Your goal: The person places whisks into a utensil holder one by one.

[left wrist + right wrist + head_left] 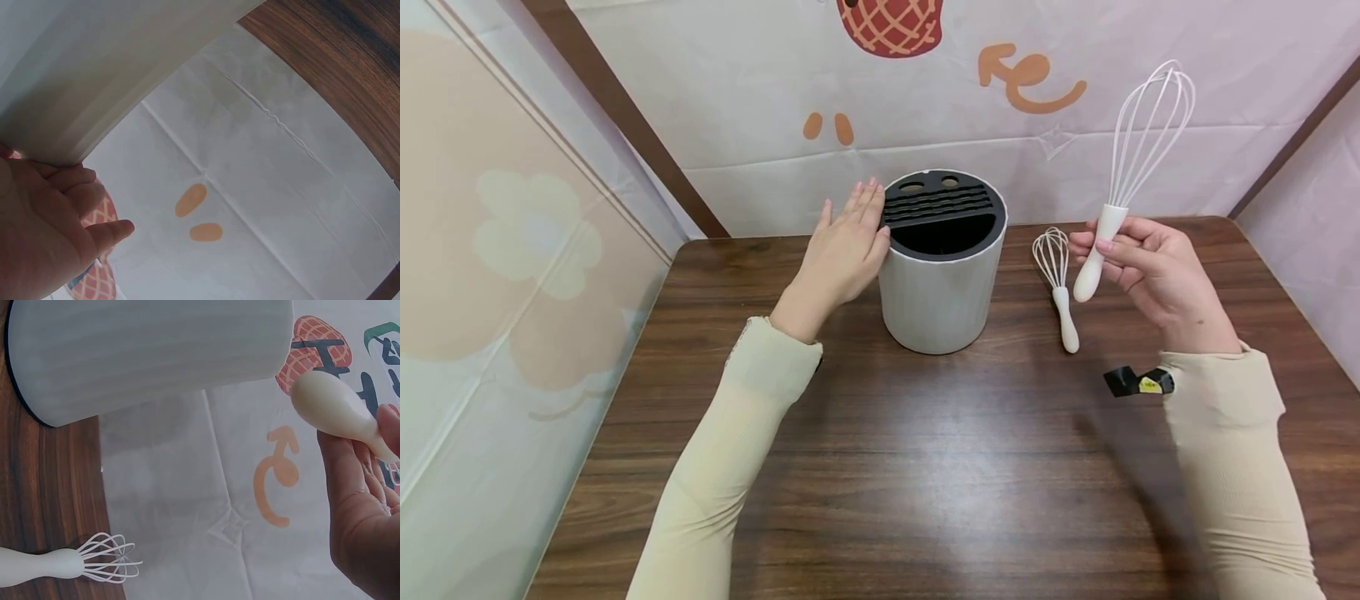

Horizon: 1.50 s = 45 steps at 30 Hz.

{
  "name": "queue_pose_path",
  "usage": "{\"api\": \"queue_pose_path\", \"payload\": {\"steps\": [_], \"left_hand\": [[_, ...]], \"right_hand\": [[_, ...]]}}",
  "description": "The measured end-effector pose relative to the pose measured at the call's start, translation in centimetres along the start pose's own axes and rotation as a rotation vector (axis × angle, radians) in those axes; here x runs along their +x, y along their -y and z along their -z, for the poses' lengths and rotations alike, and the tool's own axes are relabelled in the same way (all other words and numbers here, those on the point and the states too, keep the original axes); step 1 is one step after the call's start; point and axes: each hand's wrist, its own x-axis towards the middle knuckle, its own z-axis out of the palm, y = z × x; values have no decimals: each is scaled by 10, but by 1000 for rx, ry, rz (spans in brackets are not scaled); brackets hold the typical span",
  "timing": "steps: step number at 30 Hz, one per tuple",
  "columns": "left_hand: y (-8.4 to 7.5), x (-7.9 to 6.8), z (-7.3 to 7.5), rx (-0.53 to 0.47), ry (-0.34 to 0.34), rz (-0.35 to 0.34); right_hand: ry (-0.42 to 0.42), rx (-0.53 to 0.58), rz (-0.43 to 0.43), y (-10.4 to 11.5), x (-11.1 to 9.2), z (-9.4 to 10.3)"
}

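The tabletop [925,500] shows wood grain under a smooth finish with a soft sheen. The canister [936,300] looks satiny and faintly ribbed, its insert [940,208] matt plastic. At right, the large whisk [1115,215] and small whisk [1062,304] have smooth, plastic-looking handles; their thin wires seem coated, though hard to judge. The far backdrop [737,100] is creased cloth, the sleeves [707,500] fine knit.

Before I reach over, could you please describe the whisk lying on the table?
On the brown table stands a round white holder with a black top. Right of it lies the white whisk, unheld, whereas the other whisk is in the right hand.
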Motion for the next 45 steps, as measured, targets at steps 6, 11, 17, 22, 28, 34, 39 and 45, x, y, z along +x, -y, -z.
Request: {"api": "queue_pose_path", "payload": {"steps": [6,11,17,22,28,34,39,45], "left_hand": [[-1,-1,0,8,-2,0],[-1,-1,1,7,5,3],[-2,0,0,9,5,0],[-3,0,0,4,3,-1],[-3,0,0,3,-7,-3],[-2,0,0,-7,-12,1],[0,0,-1,-8,-13,0],[0,0,-1,-10,-14,-5]], "right_hand": [[16,9,4,0,1,-3],[32,12,6,0,1,-5],[41,2,2,1,1,-8],[45,-3,-2,1,3,-11],[61,-17,2,1,5,-16],[59,-34,-3,2,7,-22],[63,-37,-6,4,9,-26],[48,-57,-17,5,11,-30]]}}
